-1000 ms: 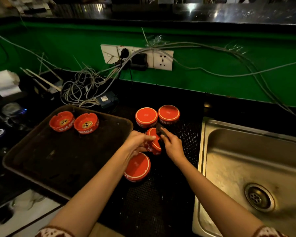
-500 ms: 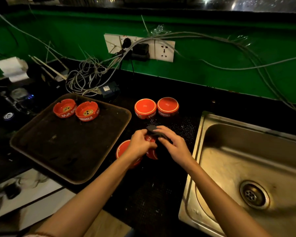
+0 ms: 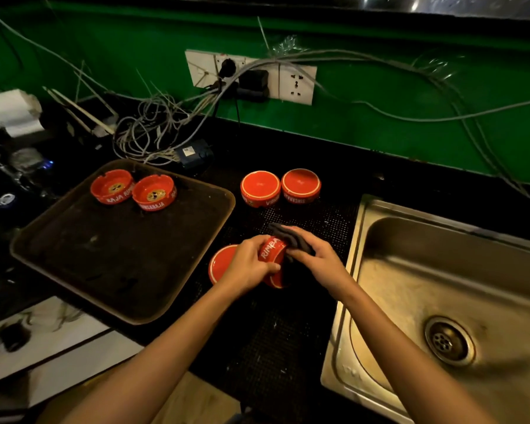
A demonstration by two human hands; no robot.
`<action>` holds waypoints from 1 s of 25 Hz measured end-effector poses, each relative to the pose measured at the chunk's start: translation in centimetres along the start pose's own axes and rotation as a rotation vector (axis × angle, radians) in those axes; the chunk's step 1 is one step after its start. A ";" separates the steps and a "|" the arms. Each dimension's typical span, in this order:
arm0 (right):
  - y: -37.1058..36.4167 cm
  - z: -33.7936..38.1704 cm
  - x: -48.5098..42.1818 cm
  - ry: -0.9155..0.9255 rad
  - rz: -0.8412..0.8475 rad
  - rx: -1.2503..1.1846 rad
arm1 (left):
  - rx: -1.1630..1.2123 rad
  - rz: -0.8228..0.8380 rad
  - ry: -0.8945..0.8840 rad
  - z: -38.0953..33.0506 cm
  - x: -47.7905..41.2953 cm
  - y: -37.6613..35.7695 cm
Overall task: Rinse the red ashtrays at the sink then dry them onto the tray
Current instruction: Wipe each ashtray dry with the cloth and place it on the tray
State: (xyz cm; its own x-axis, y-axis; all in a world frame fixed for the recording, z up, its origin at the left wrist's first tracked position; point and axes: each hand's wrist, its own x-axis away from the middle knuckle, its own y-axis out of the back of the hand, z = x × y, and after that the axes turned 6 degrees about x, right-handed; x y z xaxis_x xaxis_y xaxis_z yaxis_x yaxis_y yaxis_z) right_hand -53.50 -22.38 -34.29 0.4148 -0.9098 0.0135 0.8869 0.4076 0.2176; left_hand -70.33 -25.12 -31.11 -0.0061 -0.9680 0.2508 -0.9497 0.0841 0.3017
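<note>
Ashtray (image 3: 273,250), red with white lettering, is being held on edge between both hands, over the mat (image 3: 273,347) and left of the sink (image 3: 441,264); whether it is touching the mat is unclear.

The black counter (image 3: 349,166) is running along under a green wall (image 3: 380,117) and carrying everything. The steel sink is lying at its right end, with the drain (image 3: 449,342) showing toward the front. The tray (image 3: 104,270), brown and scuffed, is sitting on the left part of the counter, well apart from the sink. The dotted black mat is lying between tray and sink. Cables (image 3: 147,139) are hanging in a tangle from a socket plate (image 3: 297,84) on the wall and piling up behind the tray.

The tray pair (image 3: 112,186), two red ashtrays touching side by side, is sitting mouth-up in the tray's far corner. The back pair (image 3: 260,188), two more, is sitting upside down at the mat's far edge, just beside each other. The near ashtray (image 3: 222,261) is lying upside down on the mat, partly hidden under the left hand (image 3: 248,267).

That hand's fingers and thumb are clamping round the ashtray's wall. The right hand (image 3: 315,258) is gripping a dark cloth (image 3: 291,238), its fingers pressing the cloth against the ashtray's right side.
</note>
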 end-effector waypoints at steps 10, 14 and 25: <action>2.1 1.1 1.0 0.070 -0.080 0.275 | 0.083 -0.023 -0.038 0.7 1.4 -2.2; -0.4 1.0 1.6 0.246 -0.036 0.573 | -0.294 -0.024 -0.074 -0.9 0.4 -0.3; -0.9 1.7 2.1 0.201 -0.084 0.426 | -0.322 -0.047 -0.033 1.2 1.7 -1.0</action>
State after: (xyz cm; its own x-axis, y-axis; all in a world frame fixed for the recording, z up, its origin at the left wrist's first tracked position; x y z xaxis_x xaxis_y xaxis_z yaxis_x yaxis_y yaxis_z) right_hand -53.80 -24.82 -32.83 0.4138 -0.8879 -0.2010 0.7738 0.2267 0.5914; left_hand -69.81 -27.17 -32.07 0.0196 -0.9794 0.2011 -0.8013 0.1049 0.5890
